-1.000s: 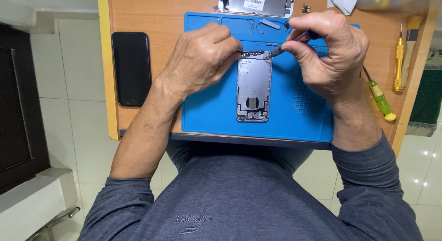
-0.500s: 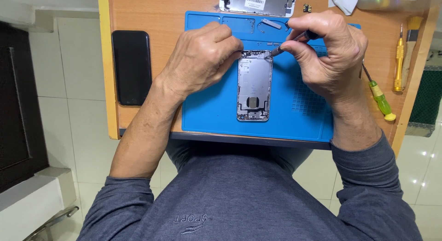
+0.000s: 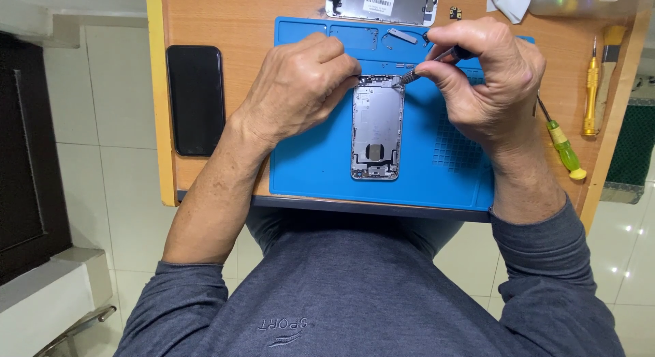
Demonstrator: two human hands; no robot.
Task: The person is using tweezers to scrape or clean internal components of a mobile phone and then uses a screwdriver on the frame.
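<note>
Phone housing (image 3: 376,132): opened, lies on blue mat (image 3: 314,166) on the table (image 3: 232,23).
Left hand (image 3: 300,87): fingers curled together, pressing the housing's top left corner.
Right hand (image 3: 488,84): fingers pinched on screwdriver (image 3: 430,65), tip at the housing's top edge.
Beside: black phone (image 3: 196,100) left of the mat.

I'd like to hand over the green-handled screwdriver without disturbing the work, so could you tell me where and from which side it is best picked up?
Grip the green-handled screwdriver by its thick green handle, near the yellow end cap, coming from the table's right edge. It lies flat on the wooden table, slanted, and its thin shaft runs up under the right hand, so only the handle end lies free.
</note>
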